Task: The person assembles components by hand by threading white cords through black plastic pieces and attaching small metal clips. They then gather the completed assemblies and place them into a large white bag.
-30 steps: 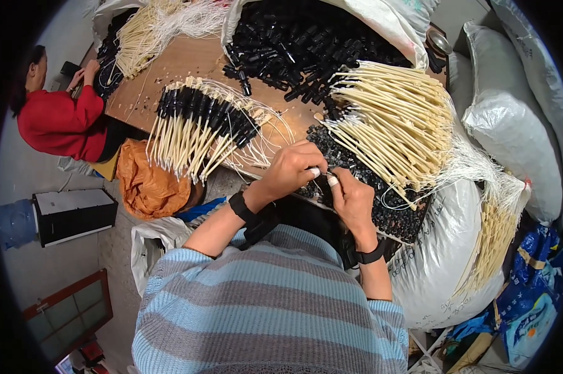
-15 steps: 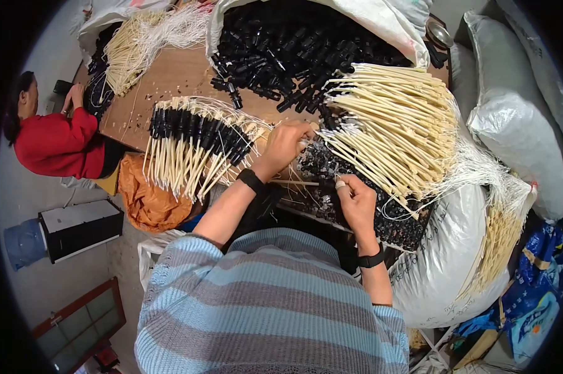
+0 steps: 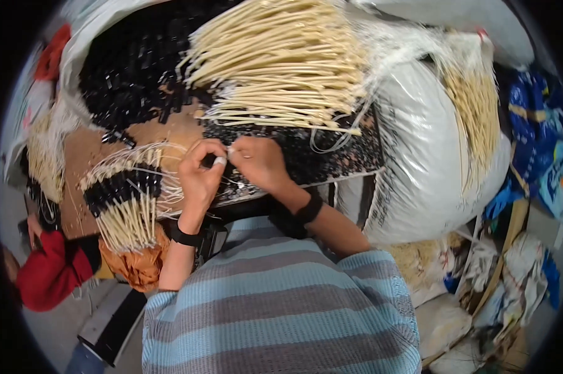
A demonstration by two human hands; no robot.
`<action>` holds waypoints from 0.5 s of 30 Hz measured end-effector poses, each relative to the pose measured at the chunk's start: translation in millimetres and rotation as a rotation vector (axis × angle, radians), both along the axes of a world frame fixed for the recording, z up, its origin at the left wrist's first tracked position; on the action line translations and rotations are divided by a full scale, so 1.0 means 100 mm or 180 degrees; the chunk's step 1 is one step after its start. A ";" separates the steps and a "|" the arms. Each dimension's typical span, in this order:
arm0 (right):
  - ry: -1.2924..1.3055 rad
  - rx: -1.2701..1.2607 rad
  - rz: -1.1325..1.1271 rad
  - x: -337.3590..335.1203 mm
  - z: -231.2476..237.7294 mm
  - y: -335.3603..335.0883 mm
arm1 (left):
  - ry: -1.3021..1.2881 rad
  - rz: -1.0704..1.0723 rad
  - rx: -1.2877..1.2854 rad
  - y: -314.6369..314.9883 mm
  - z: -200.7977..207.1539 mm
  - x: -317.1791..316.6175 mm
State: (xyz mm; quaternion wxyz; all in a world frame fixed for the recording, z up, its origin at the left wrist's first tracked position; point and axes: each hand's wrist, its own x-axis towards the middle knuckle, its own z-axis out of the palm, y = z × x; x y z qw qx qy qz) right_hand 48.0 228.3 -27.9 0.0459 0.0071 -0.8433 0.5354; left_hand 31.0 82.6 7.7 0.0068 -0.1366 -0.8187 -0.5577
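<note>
Black bits (image 3: 331, 159) lie near left fingers (image 3: 211, 147) and right fingers (image 3: 247, 148), both pinched; contents unclear.

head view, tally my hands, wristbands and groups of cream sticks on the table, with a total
Left hand and right hand: 2
Black wristbands: 2
Cream stick groups on the table: 3 (large pile, row with black pieces, far-left bunch)
Total: 7

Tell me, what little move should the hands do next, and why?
Perhaps a slow, gentle press of the fingertips: the left hand and right hand have theirs close together, by the small black pieces. Anything between them is too small to make out, so a careful move seems safer than a quick tug.
</note>
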 end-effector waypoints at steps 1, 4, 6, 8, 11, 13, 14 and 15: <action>-0.0246 -0.0384 0.0006 0.02 0.00 -0.03 | -0.0019 -0.0093 0.0013 0.01 -0.01 0.03; -0.0731 -0.1676 0.0180 0.09 0.01 -0.02 | -0.0001 0.0253 -0.0182 0.03 -0.10 0.06; -0.0559 -0.1534 0.0062 0.12 0.04 -0.01 | 0.0048 0.0177 -0.0191 0.04 -0.12 0.07; -0.0575 -0.1690 -0.0005 0.15 0.02 -0.03 | -0.0211 0.0272 0.0114 0.03 -0.12 0.10; -0.0333 -0.1303 -0.0239 0.20 0.02 -0.06 | -0.0303 0.0206 0.0064 0.06 -0.08 0.10; 0.0017 -0.0716 -0.0245 0.22 0.00 -0.02 | -0.0622 0.0547 0.0197 0.09 -0.05 0.10; 0.0359 -0.0116 -0.0233 0.23 0.01 -0.01 | -0.0596 0.0567 0.0177 0.08 -0.03 0.10; 0.0310 0.0039 -0.0100 0.24 0.01 0.01 | -0.0867 0.0364 0.0306 0.05 -0.02 0.10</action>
